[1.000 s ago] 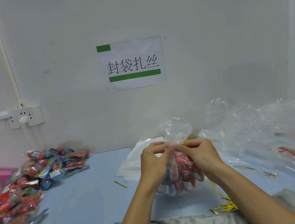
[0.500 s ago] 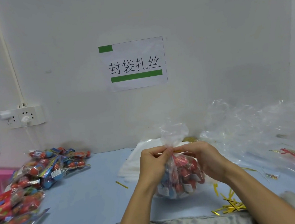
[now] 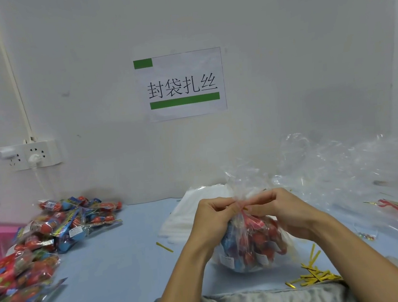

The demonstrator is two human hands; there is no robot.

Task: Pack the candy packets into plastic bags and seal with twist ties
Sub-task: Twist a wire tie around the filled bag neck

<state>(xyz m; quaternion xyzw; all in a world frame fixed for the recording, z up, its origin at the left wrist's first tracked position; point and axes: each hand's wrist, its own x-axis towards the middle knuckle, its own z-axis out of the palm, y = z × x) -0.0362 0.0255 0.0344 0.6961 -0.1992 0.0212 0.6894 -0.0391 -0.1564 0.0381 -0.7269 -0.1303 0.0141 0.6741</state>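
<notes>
Clear plastic bag [image 3: 250, 244]: rounded, filled with red and blue candy packets, standing on the pale blue table [image 3: 112, 272] at near centre; its neck is gathered into a crumpled tuft above the fingers.
Left hand [image 3: 212, 215] and right hand [image 3: 280, 209]: both curled, pinching the bag's neck from either side, fingertips almost meeting.
Twist tie [image 3: 245, 209]: a short gold glint at the neck between the hands; probably wrapped round it, though the view is too small to be sure.
Loose candy packets [image 3: 54, 237]: a heap along the left of the table.
Spare gold twist ties [image 3: 311, 275]: scattered near right; one lone tie [image 3: 164, 247] lies left of the bag.
Flat stack of empty bags [image 3: 188, 216]: just behind the hands.
Crumpled clear plastic sheeting [image 3: 357, 177]: far right.
</notes>
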